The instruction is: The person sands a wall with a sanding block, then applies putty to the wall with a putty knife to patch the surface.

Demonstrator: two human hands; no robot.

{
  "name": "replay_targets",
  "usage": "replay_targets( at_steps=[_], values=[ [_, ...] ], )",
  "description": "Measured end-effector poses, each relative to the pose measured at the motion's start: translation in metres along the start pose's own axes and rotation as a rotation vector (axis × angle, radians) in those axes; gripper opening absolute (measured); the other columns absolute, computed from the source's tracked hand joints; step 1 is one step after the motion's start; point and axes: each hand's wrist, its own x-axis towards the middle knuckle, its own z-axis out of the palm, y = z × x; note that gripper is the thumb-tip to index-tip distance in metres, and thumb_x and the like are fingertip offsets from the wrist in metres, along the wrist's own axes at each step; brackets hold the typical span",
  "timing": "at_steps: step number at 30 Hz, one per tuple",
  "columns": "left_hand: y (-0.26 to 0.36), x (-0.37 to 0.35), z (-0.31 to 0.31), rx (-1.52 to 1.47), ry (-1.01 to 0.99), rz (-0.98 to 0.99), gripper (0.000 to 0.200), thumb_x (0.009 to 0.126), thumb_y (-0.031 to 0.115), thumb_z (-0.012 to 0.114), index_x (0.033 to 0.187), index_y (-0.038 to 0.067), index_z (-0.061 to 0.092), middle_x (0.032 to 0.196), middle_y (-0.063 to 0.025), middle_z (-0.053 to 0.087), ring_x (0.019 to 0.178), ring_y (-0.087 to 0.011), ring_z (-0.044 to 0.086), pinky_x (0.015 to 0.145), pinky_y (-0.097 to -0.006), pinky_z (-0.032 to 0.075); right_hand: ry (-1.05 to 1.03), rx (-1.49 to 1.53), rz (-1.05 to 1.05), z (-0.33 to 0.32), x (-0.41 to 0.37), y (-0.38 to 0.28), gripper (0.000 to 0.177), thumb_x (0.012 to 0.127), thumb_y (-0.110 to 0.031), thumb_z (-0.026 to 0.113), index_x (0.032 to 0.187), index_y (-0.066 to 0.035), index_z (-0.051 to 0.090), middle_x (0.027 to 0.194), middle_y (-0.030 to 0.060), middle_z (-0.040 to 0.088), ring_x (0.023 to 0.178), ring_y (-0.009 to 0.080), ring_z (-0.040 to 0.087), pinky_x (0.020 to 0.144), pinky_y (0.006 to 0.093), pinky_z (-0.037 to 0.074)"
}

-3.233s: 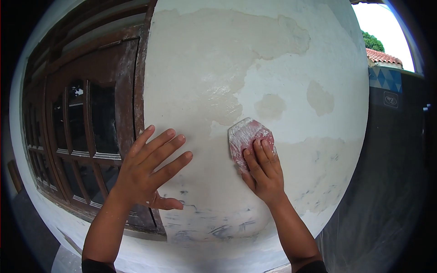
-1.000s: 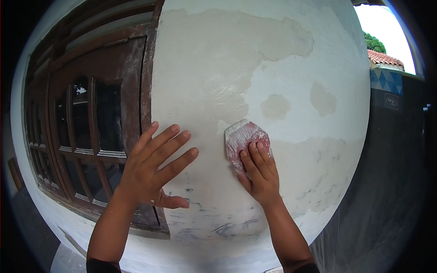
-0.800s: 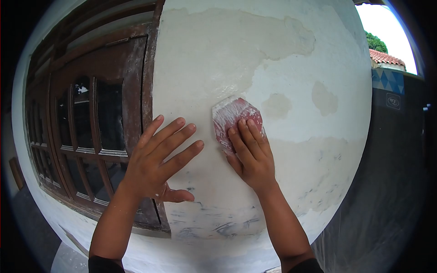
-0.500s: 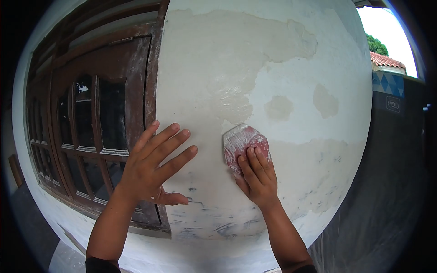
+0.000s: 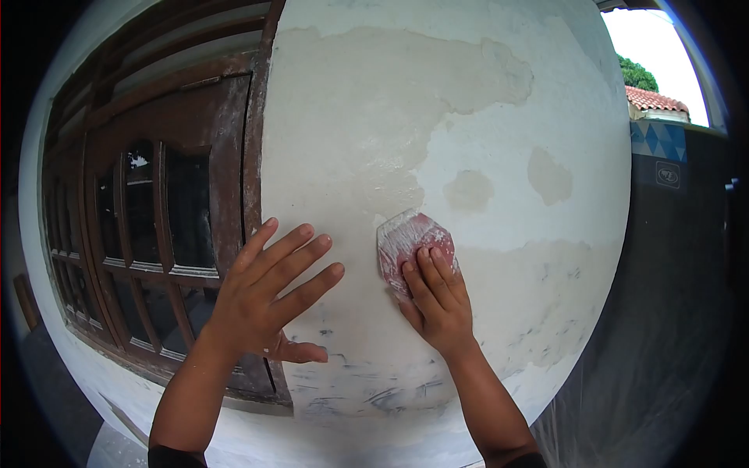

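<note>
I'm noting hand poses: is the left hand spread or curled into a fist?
Spread: the left hand shows its fingers fanned, with gaps between them, and its thumb sticking out sideways.

Near the centre, toward four o'clock, the right hand point(image 5: 438, 304) is holding a flat, many-sided, reddish pad with white smears point(image 5: 400, 235) against a white wall with beige patches point(image 5: 507, 207). Its fingers are lying over the pad's face. At eight o'clock, the left hand point(image 5: 261, 300) is spreading its fingers before the wall; whether it is touching, I cannot tell. A brown wooden window with dark glass panes point(image 5: 228, 148) is standing at nine o'clock. Dark smudges point(image 5: 390, 398) are marking the wall at six o'clock, and a red tiled roof point(image 5: 655, 100) is showing at two o'clock.
</note>
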Motion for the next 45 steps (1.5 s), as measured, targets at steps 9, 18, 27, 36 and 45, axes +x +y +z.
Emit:
replay_targets(
  at_steps=[9,18,27,36,45],
  values=[
    [0.005,0.011,0.009,-0.005,-0.01,0.014,0.092,0.074,0.086,0.052,0.139,0.021,0.056,0.146,-0.0101,0.051,0.137,-0.0311,0.047,0.115,-0.0589,0.029,0.074,0.018,-0.043,0.009,0.062,0.007,0.045,0.087,-0.024,0.073,0.127,-0.005,0.066,0.134,0.0153,0.061,0.131,0.0294,0.054,0.101,0.044,0.046],
    [-0.001,-0.019,0.013,-0.026,-0.024,-0.041,0.089,0.078,0.085,0.049,0.14,0.022,0.055,0.148,-0.0092,0.049,0.138,-0.0307,0.045,0.114,-0.0591,0.03,0.022,0.035,0.091,-0.015,-0.028,-0.014,0.048,0.084,-0.023,0.076,0.128,-0.003,0.066,0.137,0.0163,0.06,0.135,0.0316,0.051,0.104,0.0447,0.044],
    [0.104,-0.121,0.092,-0.498,0.262,-0.262,0.086,0.09,0.079,0.035,0.119,0.005,0.069,0.128,-0.02,0.063,0.121,-0.0376,0.059,0.107,-0.053,0.04,0.284,1.006,1.081,-0.069,-0.127,-0.094,0.038,0.101,-0.019,0.053,0.13,0.005,0.061,0.129,0.0232,0.063,0.121,0.0379,0.062,0.103,0.0453,0.049],
    [0.319,-0.236,0.146,-1.134,0.019,-1.051,0.085,0.097,0.069,0.032,0.123,-0.006,0.062,0.124,-0.0238,0.064,0.116,-0.038,0.061,0.098,-0.0464,0.05,0.213,1.182,2.267,-0.154,-0.235,-0.118,0.045,0.108,-0.04,0.035,0.128,-0.002,0.048,0.118,0.0166,0.063,0.104,0.0321,0.066,0.082,0.0518,0.058],
    [0.454,-0.26,0.164,-1.589,-0.375,-1.604,0.089,0.095,0.075,0.028,0.137,0.001,0.055,0.132,-0.0172,0.061,0.116,-0.0284,0.06,0.094,-0.0429,0.048,0.452,0.9,2.529,-0.268,-0.351,-0.106,0.035,0.107,-0.033,0.038,0.124,-0.005,0.051,0.108,0.0145,0.066,0.094,0.0279,0.067,0.073,0.0456,0.056]
  ],
)
